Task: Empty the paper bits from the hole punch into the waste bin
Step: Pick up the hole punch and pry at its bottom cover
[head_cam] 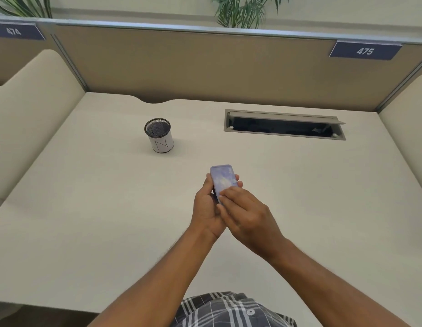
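Hole punch [223, 181], lavender, sits mid-frame above the desk [87, 208], cradled in the left hand [206, 208], which curls around it. Right hand [245, 213] has fingertips on its near end, likely working the tray cover. Waste bin [159, 135], small mesh cup, stands upper left, well apart. No bits dumped yet; opening and tipping remain.

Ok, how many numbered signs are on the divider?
2. Sign 474 at the far left, partly cut off; sign 475 at the far right. Others may lie outside the view.
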